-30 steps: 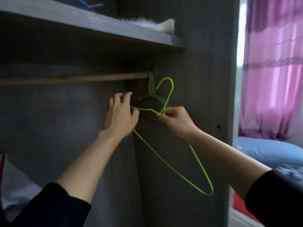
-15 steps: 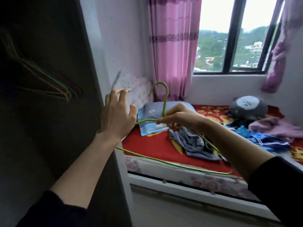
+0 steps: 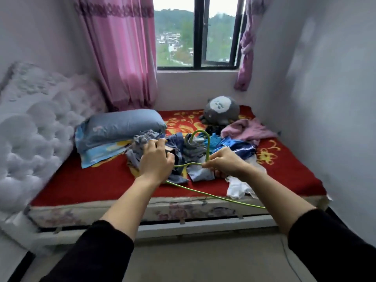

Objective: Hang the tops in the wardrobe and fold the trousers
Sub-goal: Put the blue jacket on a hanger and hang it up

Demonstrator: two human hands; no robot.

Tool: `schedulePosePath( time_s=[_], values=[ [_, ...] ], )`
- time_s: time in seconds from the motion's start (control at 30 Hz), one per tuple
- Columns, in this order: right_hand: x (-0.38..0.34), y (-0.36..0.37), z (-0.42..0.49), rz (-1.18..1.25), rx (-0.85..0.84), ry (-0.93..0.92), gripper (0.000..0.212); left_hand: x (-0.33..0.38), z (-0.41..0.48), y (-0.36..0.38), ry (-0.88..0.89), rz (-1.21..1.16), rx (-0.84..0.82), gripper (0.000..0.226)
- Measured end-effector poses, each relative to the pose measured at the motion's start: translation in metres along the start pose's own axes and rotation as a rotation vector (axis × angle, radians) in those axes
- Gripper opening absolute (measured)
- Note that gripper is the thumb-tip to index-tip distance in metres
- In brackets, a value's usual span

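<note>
While pinching the green hanger (image 3: 208,145) at the base of its neck between thumb and curled fingers of the right hand (image 3: 224,164), holds it up in front of the bed (image 3: 91,180), hook upward, bottom wire slanting down below the grip. Just left of the grip, keeps the left hand (image 3: 156,161) by the hanger's other shoulder, fingers curled; cannot tell whether closed on the wire or on nothing. Beyond the grip, a heap of clothes (image 3: 193,149) on the bed. Farther left, a blue pillow (image 3: 124,125). Farther back and right, a grey plush toy (image 3: 221,109) and a pink garment (image 3: 246,129). Just below the grip, a white cloth (image 3: 237,187).
</note>
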State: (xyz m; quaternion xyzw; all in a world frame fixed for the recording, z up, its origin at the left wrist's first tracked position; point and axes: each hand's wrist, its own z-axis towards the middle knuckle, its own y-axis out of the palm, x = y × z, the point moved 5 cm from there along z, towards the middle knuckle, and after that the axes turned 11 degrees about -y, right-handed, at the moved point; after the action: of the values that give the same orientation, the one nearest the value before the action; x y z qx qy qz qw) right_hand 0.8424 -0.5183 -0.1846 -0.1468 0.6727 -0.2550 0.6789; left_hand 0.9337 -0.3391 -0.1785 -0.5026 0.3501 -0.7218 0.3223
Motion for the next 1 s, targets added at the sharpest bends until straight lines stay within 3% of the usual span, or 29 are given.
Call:
schedulePosePath(
  time_s=[0.2, 0.53, 0.73, 1.0],
  values=[
    [0.109, -0.067, 0.046, -0.058, 0.137, 0.163, 0.017, 0.072, 0.05, 0.127, 0.025, -0.053, -0.193, 0.046],
    [0.265, -0.15, 0.16, -0.13, 0.269, 0.382, 0.049, 0.14, 0.19, 0.327, 0.003, -0.019, -0.467, 0.039],
    [0.343, -0.192, 0.212, -0.14, 0.294, 0.534, 0.038, 0.165, 0.235, 0.43, -0.091, 0.002, -0.622, 0.039],
    [0.45, -0.241, 0.32, -0.208, 0.24, 0.541, 0.053, 0.166, 0.308, 0.565, -0.344, 0.065, -0.746, 0.042]
  ],
)
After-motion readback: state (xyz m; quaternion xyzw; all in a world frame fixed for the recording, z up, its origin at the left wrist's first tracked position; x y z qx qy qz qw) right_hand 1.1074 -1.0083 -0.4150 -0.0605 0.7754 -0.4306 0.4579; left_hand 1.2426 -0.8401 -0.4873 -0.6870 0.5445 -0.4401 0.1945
